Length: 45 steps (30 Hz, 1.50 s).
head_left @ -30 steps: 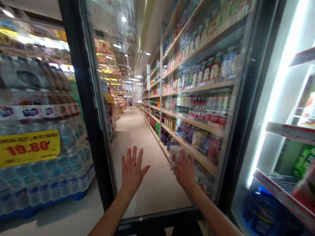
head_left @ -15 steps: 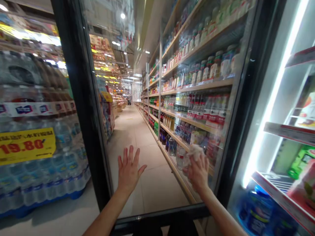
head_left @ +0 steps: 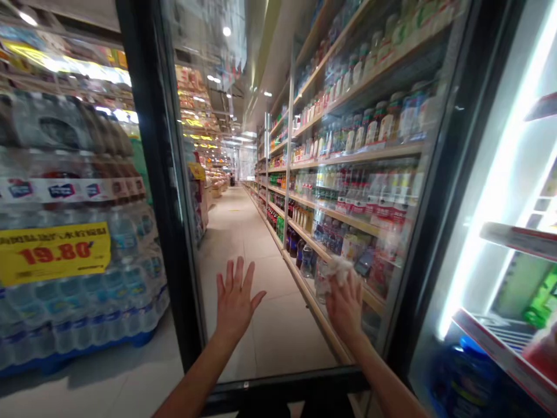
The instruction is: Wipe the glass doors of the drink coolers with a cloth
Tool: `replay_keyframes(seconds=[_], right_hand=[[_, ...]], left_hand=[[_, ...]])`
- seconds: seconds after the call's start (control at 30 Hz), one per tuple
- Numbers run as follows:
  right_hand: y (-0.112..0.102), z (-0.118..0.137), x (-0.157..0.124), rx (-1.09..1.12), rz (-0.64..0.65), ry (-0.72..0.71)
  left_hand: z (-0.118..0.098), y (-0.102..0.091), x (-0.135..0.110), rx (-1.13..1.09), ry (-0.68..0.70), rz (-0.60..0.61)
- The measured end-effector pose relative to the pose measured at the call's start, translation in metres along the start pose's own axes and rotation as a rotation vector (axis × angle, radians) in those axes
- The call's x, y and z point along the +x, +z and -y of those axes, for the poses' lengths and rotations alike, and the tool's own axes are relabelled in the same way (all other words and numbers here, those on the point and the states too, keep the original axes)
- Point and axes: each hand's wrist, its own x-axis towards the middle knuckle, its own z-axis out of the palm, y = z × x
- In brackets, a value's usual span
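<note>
A glass door in a black frame (head_left: 152, 174) stands right in front of me, with a store aisle showing through the pane. My left hand (head_left: 235, 305) lies flat on the lower left of the glass, fingers spread, holding nothing. On the lower right of the pane, my right hand (head_left: 347, 307) presses a crumpled white cloth (head_left: 339, 269) against the glass. The cloth bunches out past the fingertips, and the palm hides part of it.
Left of the door are packs of bottled water (head_left: 87, 290) with a yellow price sign (head_left: 56, 252). At right, a lit cooler has shelves (head_left: 517, 238) and a large blue bottle (head_left: 470, 377). Beyond the glass, shelves of drinks (head_left: 369, 154) line the aisle floor (head_left: 230, 226).
My right hand and the cloth have slid left across the glass. The left hand stays in about the same place on the pane. The view has turned slightly left.
</note>
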Motion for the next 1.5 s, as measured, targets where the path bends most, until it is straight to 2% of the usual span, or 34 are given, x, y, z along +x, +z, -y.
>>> replay_keyframes(seconds=[0.07, 0.1, 0.13, 0.17, 0.3, 0.37, 0.43, 0.53, 0.6, 0.7, 0.9, 1.0, 1.1, 1.23, 1.3, 1.4, 1.47, 1.5], right_hand=[[0.000, -0.029, 0.007, -0.058, -0.105, 0.264], [0.000, -0.035, 0.011, -0.066, -0.138, 0.344], [0.000, -0.033, 0.013, -0.060, -0.147, 0.364], [0.000, -0.025, 0.015, -0.044, -0.130, 0.319], [0.001, 0.031, 0.017, 0.062, -0.004, -0.121], [0.001, 0.037, 0.020, 0.077, -0.002, -0.167], [-0.001, 0.020, 0.028, 0.054, -0.059, -0.030], [-0.006, -0.019, 0.048, 0.045, -0.183, 0.281], [-0.009, -0.035, 0.060, 0.077, -0.238, 0.392], [-0.013, -0.037, 0.070, 0.096, -0.261, 0.356], [-0.016, -0.031, 0.073, 0.031, -0.216, 0.231], [-0.016, -0.031, 0.080, 0.043, -0.265, 0.189], [-0.019, -0.030, 0.088, 0.037, -0.299, 0.187], [-0.021, -0.038, 0.089, -0.050, -0.245, 0.198], [-0.019, -0.051, 0.088, -0.064, -0.248, 0.247], [-0.012, -0.072, 0.098, 0.026, -0.346, 0.446], [-0.010, -0.070, 0.114, 0.102, -0.449, 0.550], [-0.009, -0.061, 0.123, 0.121, -0.480, 0.537]], left_hand=[[0.000, 0.000, 0.000, 0.014, 0.009, -0.008], [-0.001, 0.001, 0.000, 0.018, 0.011, -0.011], [-0.001, 0.000, 0.000, 0.019, 0.010, -0.011], [-0.001, 0.000, 0.000, 0.016, 0.007, -0.008], [-0.001, -0.002, 0.000, 0.014, 0.009, -0.010], [-0.001, -0.002, 0.000, 0.019, 0.011, -0.011], [0.000, -0.002, 0.000, 0.016, 0.008, -0.002], [0.000, -0.002, 0.000, 0.009, 0.009, 0.000], [0.000, -0.001, 0.000, 0.016, 0.019, -0.020], [0.000, -0.002, 0.000, 0.039, 0.037, -0.048], [0.002, 0.001, -0.002, 0.053, 0.044, -0.056], [0.004, 0.002, -0.002, 0.043, 0.029, -0.053], [0.003, 0.002, 0.000, 0.032, 0.040, -0.067], [0.001, 0.000, 0.001, 0.025, 0.050, -0.092], [0.003, -0.001, -0.001, 0.021, 0.059, -0.097], [0.010, -0.006, -0.001, 0.009, 0.097, -0.102], [0.015, -0.012, 0.009, 0.001, 0.126, -0.124], [0.016, -0.016, 0.019, 0.000, 0.134, -0.141]])
